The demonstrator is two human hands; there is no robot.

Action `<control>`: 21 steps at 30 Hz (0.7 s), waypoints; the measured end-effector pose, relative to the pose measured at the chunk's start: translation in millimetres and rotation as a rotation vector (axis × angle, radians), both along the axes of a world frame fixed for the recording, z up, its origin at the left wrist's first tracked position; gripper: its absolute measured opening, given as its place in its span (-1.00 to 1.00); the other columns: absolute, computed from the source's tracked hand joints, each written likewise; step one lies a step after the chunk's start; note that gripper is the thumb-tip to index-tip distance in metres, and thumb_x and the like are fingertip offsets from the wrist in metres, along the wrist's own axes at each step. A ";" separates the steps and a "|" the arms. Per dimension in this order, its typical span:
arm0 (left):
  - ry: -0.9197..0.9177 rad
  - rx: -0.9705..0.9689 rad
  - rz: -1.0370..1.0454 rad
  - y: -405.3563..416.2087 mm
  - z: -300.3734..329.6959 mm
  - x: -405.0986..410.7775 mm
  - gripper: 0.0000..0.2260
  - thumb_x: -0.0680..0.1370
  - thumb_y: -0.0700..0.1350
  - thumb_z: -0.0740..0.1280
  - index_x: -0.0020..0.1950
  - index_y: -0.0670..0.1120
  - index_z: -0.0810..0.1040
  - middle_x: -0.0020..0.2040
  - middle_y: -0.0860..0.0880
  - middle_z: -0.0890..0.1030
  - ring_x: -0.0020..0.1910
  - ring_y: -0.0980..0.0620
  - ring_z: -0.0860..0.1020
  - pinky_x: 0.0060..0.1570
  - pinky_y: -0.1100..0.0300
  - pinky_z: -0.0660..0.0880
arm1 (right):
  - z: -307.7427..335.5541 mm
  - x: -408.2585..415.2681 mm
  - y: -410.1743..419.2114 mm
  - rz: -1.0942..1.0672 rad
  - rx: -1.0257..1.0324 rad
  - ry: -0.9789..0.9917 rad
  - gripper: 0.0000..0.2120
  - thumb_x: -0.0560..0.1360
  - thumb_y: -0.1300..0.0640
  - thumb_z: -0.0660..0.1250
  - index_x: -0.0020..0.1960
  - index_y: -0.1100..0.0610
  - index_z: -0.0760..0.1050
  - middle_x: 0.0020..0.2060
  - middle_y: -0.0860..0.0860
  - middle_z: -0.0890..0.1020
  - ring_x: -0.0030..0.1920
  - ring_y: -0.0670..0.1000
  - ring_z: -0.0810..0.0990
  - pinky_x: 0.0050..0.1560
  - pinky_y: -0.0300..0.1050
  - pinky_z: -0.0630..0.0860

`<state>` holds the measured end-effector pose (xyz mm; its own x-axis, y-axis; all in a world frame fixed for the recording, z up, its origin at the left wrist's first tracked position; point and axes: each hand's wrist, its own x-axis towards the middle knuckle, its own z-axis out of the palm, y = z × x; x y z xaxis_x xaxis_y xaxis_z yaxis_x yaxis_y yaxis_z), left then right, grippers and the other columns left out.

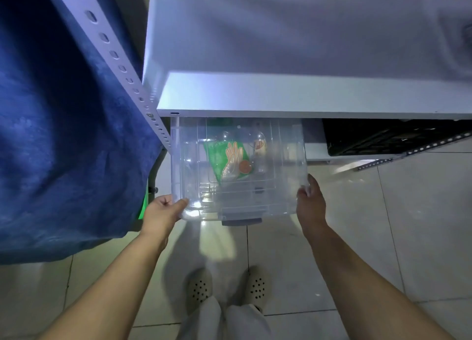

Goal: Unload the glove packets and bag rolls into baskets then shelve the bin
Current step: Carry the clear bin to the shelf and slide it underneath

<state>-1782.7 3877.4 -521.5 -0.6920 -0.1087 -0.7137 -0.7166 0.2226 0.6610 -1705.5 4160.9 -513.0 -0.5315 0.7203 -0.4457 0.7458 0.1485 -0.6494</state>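
A clear plastic bin (278, 171) sticks out from under the white shelf board (281, 94), its far end hidden beneath the board. My left hand (163, 212) grips the bin's near left corner. My right hand (310, 201) holds its near right edge. Seen through the clear plastic, a green glove packet (227, 158) with a printed hand picture shows in the bin's middle, and a smaller item with an orange label (259, 144) shows to its right. A grey latch (241, 221) is on the bin's near side.
A perforated white shelf upright (122, 69) runs diagonally at left, beside a blue cloth (51, 125). A black crate (393, 138) stands on the low shelf to the right. My feet in beige perforated clogs (227, 287) stand on pale floor tiles.
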 end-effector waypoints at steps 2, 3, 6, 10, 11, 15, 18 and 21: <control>-0.074 0.056 0.079 2.2 -1.6 1.1 -0.85 0.47 -0.19 0.40 -0.20 -0.18 0.44 -0.19 -0.18 0.48 -0.15 -0.12 0.51 -0.10 0.03 0.57 | -3.6 1.1 1.6 -0.157 -0.143 0.038 -0.63 0.55 0.21 0.15 0.35 0.16 0.34 0.09 0.16 0.54 -0.05 0.10 0.53 0.06 0.08 0.51; -0.111 0.067 0.103 4.9 -0.5 2.2 -0.82 0.48 -0.16 0.39 -0.21 -0.16 0.41 -0.19 -0.19 0.48 -0.17 -0.13 0.53 -0.18 0.08 0.59 | -4.5 2.3 2.0 -0.219 -0.173 0.031 -0.69 0.54 0.18 0.19 0.27 0.21 0.40 -0.06 0.13 0.56 -0.18 0.06 0.53 -0.07 0.02 0.53; -0.142 0.037 0.154 15.4 3.6 4.5 -0.78 0.51 -0.09 0.36 -0.18 -0.15 0.35 -0.16 -0.20 0.47 -0.29 -0.13 0.54 -0.26 0.12 0.60 | -7.1 4.5 4.4 -0.337 -0.245 0.021 -0.75 0.51 0.08 0.26 0.03 0.26 0.46 -0.27 0.13 0.54 -0.32 0.03 0.50 -0.19 -0.07 0.52; -0.044 0.041 0.226 34.3 15.9 -15.0 -0.74 0.53 -0.09 0.32 -0.25 -0.12 0.30 -0.24 -0.17 0.43 -0.35 -0.09 0.51 -0.44 0.21 0.59 | -1.9 -16.1 20.7 -0.324 -0.274 0.098 -0.78 0.51 0.06 0.29 -0.11 0.24 0.47 -0.37 0.11 0.53 -0.37 0.03 0.50 -0.17 -0.04 0.50; -0.033 0.051 0.241 39.2 18.7 -24.2 -0.76 0.54 -0.08 0.32 -0.22 -0.12 0.30 -0.24 -0.17 0.43 -0.34 -0.09 0.50 -0.47 0.24 0.59 | -0.4 -25.6 26.6 -0.321 -0.278 0.124 -0.79 0.51 0.05 0.29 -0.15 0.22 0.46 -0.40 0.09 0.52 -0.38 0.02 0.48 -0.20 -0.07 0.48; -0.062 0.123 0.296 58.7 26.9 -62.5 -0.79 0.54 -0.05 0.31 -0.17 -0.13 0.36 -0.15 -0.19 0.51 -0.28 -0.08 0.54 -0.46 0.27 0.59 | 5.1 -65.6 49.9 -0.283 -0.343 0.222 -0.86 0.47 0.15 0.31 -0.25 0.14 0.44 -0.41 0.04 0.50 -0.35 0.00 0.48 -0.22 -0.12 0.43; -0.048 0.213 0.346 69.9 28.5 -82.2 -0.80 0.49 -0.12 0.39 -0.22 -0.13 0.40 -0.23 -0.13 0.53 -0.27 -0.05 0.56 -0.41 0.33 0.59 | 6.3 -85.2 62.5 -0.149 -0.403 0.263 -0.81 0.28 0.19 0.31 -0.09 0.13 0.48 -0.25 0.04 0.51 -0.23 0.01 0.50 -0.16 -0.11 0.46; 0.007 0.288 0.341 80.6 26.9 -93.3 -0.87 0.47 -0.29 0.37 -0.25 -0.17 0.47 -0.17 -0.16 0.56 -0.22 -0.04 0.57 -0.35 0.36 0.57 | 2.8 -100.0 67.5 -0.119 -0.436 0.336 -0.72 0.27 0.30 0.31 -0.04 0.10 0.50 -0.24 0.01 0.55 -0.23 -0.02 0.51 -0.18 -0.18 0.48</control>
<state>-1875.9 3957.9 -494.6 -0.6560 -0.1287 -0.7437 -0.7125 -0.2194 0.6665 -1805.5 4228.4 -510.2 -0.6221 0.5712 -0.5355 0.4826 -0.2588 -0.8367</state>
